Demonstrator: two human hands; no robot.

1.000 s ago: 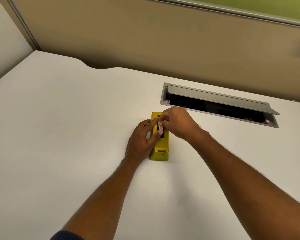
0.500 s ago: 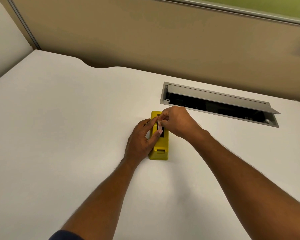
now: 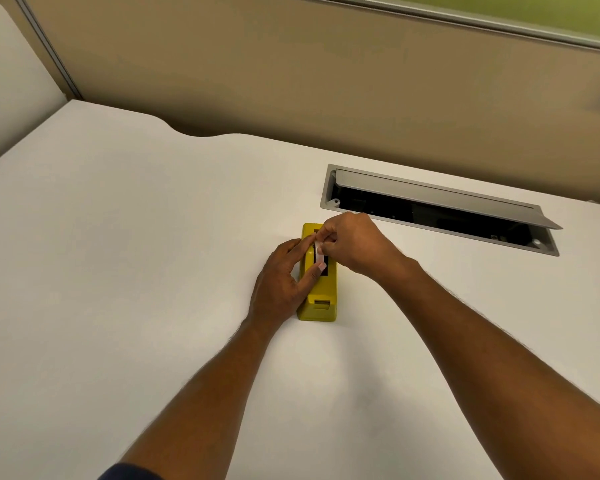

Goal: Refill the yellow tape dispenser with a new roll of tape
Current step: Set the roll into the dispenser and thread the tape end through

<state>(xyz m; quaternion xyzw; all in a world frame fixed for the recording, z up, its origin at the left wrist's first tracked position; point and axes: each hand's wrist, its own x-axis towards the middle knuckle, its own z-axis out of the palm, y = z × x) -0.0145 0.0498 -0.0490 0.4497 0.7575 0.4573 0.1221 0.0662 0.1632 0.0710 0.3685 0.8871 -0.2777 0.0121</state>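
The yellow tape dispenser (image 3: 321, 296) stands on the white desk (image 3: 118, 271), its long side pointing away from me, a dark slot along its top. My left hand (image 3: 281, 282) grips its left side, thumb resting on the top. Over the far half of the dispenser my right hand (image 3: 350, 245) pinches a pale strip of tape (image 3: 317, 249) at the slot between thumb and forefinger. The tape roll itself is hidden inside the slot and behind my fingers.
A grey cable hatch (image 3: 437, 209) with its lid raised is set in the desk just behind and right of the dispenser. A tan partition wall (image 3: 291, 71) runs along the desk's far edge.
Hardly anything differs. Both hands stay on the dispenser and my right fingers shift only slightly on the tape strip.
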